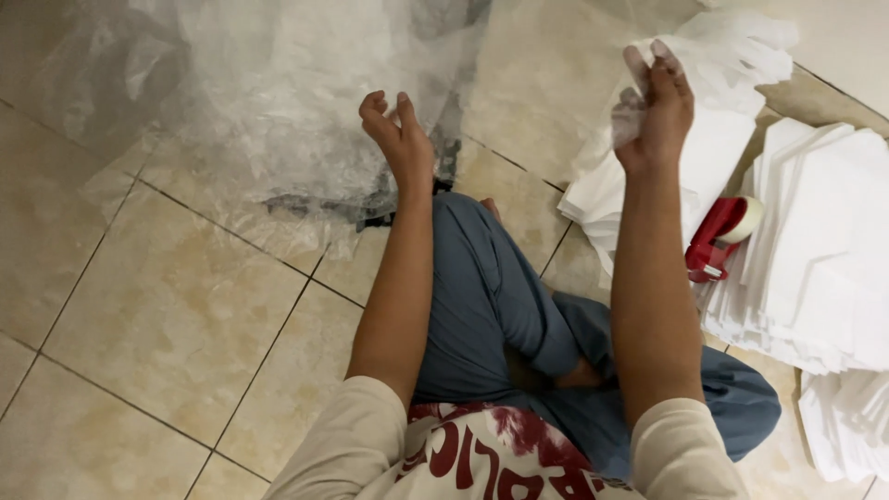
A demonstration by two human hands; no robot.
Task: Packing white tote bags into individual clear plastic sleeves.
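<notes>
- Two hands are up: your left hand [398, 134] is loose and holds nothing, fingers curled, just in front of the clear plastic sheet [278, 102] lying on the floor [167, 315].
- Your right hand [656, 102] pinches a thin white sheet [732, 46].
- Many white stacks [815, 250] wait at your right, with a red tape roller [720, 236] between them.
- Open floor is on your left; the right is crowded.

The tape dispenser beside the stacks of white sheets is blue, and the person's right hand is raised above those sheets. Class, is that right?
Not quite. The head view shows the tape dispenser is red, not blue. It does lie beside the stacks of white sheets, and the right hand is raised above them.
</notes>
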